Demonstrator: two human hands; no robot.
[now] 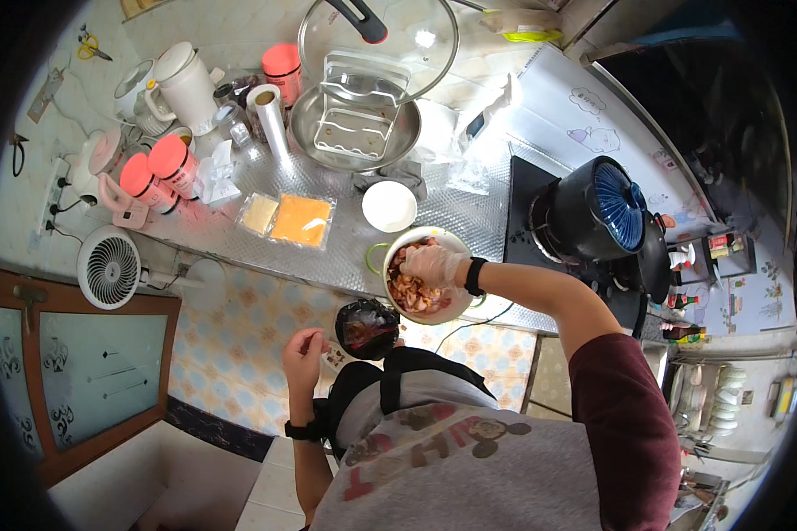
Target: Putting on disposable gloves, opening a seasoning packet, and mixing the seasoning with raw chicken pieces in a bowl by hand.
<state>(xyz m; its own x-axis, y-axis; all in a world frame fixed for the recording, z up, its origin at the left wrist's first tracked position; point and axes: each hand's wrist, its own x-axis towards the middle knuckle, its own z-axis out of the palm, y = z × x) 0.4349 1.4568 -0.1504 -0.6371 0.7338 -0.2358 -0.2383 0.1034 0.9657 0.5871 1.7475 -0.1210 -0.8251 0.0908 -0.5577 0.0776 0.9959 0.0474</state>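
My right hand [432,264] wears a clear plastic glove and is down in a white basin [466,306] with green handles. Pieces of raw, sauced meat [417,292] fill the bottom of it, and the glove touches them. My fingertips are hidden, so whether they grip any meat is unclear. My left hand [303,352] is bare, loosely curled and empty, held off to the left in front of my body. Behind the basin stands an empty white bowl [389,206]. To its left lie a clear packet of orange crumbs [301,220] and a smaller packet of pale powder [259,214].
A black-bagged trash bin [366,330] stands on the floor below the counter. On the stove [519,219] to the right is a dark pot [574,212] with a blue colander. A steel basin [299,129] holds a white rack and glass lid [398,40]. A fan [109,267] stands left.
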